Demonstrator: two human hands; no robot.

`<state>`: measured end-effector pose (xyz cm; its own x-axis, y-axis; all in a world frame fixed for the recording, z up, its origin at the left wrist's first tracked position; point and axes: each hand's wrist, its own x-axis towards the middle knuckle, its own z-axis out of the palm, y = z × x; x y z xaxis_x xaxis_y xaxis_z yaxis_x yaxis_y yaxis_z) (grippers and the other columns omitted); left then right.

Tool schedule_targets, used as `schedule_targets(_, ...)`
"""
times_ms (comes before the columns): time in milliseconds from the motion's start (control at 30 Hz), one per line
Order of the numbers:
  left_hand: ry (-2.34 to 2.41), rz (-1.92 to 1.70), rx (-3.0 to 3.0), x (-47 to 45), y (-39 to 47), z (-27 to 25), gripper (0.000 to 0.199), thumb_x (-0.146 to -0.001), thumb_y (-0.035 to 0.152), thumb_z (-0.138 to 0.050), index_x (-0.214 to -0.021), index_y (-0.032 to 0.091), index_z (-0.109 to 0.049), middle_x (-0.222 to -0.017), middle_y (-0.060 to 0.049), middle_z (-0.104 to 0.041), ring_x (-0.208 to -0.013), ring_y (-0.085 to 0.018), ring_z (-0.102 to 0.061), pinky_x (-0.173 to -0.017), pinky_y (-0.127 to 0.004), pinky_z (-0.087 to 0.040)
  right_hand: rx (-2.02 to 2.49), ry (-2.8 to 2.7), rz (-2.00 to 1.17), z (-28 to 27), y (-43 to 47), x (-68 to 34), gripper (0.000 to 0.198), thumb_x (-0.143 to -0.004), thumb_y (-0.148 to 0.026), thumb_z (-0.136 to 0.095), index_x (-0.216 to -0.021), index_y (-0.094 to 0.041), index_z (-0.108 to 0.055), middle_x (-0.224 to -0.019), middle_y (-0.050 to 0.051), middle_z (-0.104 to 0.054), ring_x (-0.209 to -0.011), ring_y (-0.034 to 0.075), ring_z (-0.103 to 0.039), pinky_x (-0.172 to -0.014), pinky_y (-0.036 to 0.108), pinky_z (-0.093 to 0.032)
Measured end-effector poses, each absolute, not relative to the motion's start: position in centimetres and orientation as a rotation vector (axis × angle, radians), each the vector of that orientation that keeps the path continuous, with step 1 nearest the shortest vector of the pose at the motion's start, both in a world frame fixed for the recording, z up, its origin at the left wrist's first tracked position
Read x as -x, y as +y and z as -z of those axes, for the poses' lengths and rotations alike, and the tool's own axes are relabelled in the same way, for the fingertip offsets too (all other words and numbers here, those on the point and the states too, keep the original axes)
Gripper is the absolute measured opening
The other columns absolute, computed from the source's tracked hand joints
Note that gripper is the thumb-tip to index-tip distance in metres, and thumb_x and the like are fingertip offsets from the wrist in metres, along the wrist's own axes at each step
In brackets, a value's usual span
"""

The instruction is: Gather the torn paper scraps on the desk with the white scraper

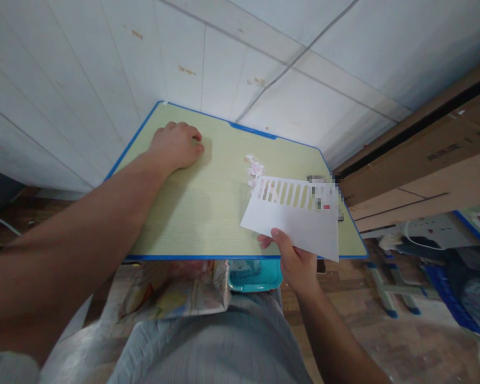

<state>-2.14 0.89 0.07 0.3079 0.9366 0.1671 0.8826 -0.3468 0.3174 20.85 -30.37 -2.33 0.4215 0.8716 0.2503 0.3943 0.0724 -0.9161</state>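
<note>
My right hand (pixel 298 264) holds a white sheet of card or stiff paper (pixel 292 221) by its near edge, thumb on top and fingers underneath. A row of several narrow slots is cut along the sheet's far side. The sheet is above the right part of a pale green tabletop (pixel 208 213) with a blue rim. Beside its far left corner lies a small heap of pinkish-white paper scraps (pixel 255 166), partly covered by it. My left hand (pixel 178 145) rests on the table's far left part, fingers curled in loosely, and nothing shows in them; the palm is hidden.
A blurred-out dark object (pixel 324 192) is at the table's right edge. White panelled wall (pixel 208 64) with a cable (pixel 288 66) stands behind. Brown cardboard boxes (pixel 424 144) are at the right. Below the near edge are a turquoise bin (pixel 260 286) and a patterned bag (pixel 196 301).
</note>
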Motion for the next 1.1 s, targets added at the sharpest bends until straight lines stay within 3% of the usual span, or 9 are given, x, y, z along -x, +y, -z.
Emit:
schedule_targets(167, 1.703, -0.489, -2.372, 1.9, 0.6, -0.2, 0.053, -0.115, 0.04, -0.061, -0.158, 0.014, -0.078, -0.176, -0.015, -0.069, -0.16, -0.039, -0.057, -0.138, -0.057, -0.041, 1.493, -1.218, -0.61, 1.7, -30.3, -20.1, 0.037, -0.105, -0.044, -0.077, -0.072, -0.029, -0.082, -0.075, 0.005, -0.089, -0.071, 0.028, -0.086, -0.077, 0.04, -0.073)
schedule_targets(333, 1.724, -0.445, -2.343, 2.1, 1.0, -0.1, 0.057, -0.114, 0.045, -0.06, -0.161, 0.017, -0.075, -0.178, -0.012, -0.069, -0.16, -0.033, -0.057, -0.139, -0.052, -0.041, 1.497, -1.223, -0.629, 1.6, -30.4, -20.0, 0.044, -0.109, -0.048, -0.074, -0.07, -0.029, -0.081, -0.076, 0.006, -0.089, -0.075, 0.029, -0.088, -0.087, 0.043, -0.075)
schedule_targets(500, 1.721, -0.479, -2.347, 2.3, 1.4, 0.3, 0.06, -0.109, 0.052, -0.06, -0.158, 0.023, -0.079, -0.174, -0.012, -0.072, -0.162, -0.038, -0.059, -0.136, -0.053, -0.044, 1.561, -1.194, -0.693, 2.3, -30.9, -19.9, 0.041, -0.108, -0.053, -0.079, -0.076, -0.028, -0.086, -0.079, 0.007, -0.091, -0.077, 0.032, -0.09, -0.087, 0.046, -0.078)
schedule_targets(633, 1.708, -0.486, -2.331, 2.3, 1.2, 0.1, 0.063, -0.108, 0.052, -0.059, -0.159, 0.02, -0.079, -0.177, -0.013, -0.07, -0.164, -0.039, -0.057, -0.14, -0.054, -0.041, 1.549, -1.207, -0.776, 2.7, -31.2, -19.6, 0.039, -0.109, -0.051, -0.08, -0.078, -0.028, -0.087, -0.082, 0.007, -0.092, -0.086, 0.033, -0.093, -0.102, 0.048, -0.077)
schedule_targets(767, 1.711, -0.484, -2.327, 2.4, 1.0, 0.0, 0.064, -0.109, 0.054, -0.061, -0.159, 0.018, -0.078, -0.176, -0.014, -0.07, -0.163, -0.038, -0.057, -0.14, -0.053, -0.041, 1.513, -1.177, -0.782, 2.6, -31.2, -19.3, 0.042, -0.109, -0.053, -0.08, -0.075, -0.028, -0.084, -0.08, 0.006, -0.091, -0.085, 0.032, -0.093, -0.098, 0.046, -0.078)
schedule_targets(933, 1.713, -0.501, -2.342, 2.5, 1.5, 0.6, 0.062, -0.108, 0.052, -0.059, -0.158, 0.02, -0.079, -0.172, -0.014, -0.073, -0.162, -0.041, -0.059, -0.138, -0.057, -0.044, 1.509, -1.218, -0.836, 2.4, -31.3, -19.1, 0.039, -0.109, -0.052, -0.081, -0.078, -0.029, -0.087, -0.085, 0.006, -0.093, -0.09, 0.032, -0.093, -0.104, 0.047, -0.076)
schedule_targets(1100, 1.694, -0.538, -2.342, 2.6, 2.2, 1.2, 0.065, -0.105, 0.058, -0.058, -0.157, 0.027, -0.08, -0.17, -0.012, -0.075, -0.163, -0.044, -0.059, -0.137, -0.057, -0.044, 1.52, -1.163, -0.766, 2.3, -31.2, -19.0, 0.047, -0.109, -0.059, -0.08, -0.074, -0.029, -0.083, -0.08, 0.007, -0.091, -0.084, 0.033, -0.091, -0.095, 0.046, -0.078)
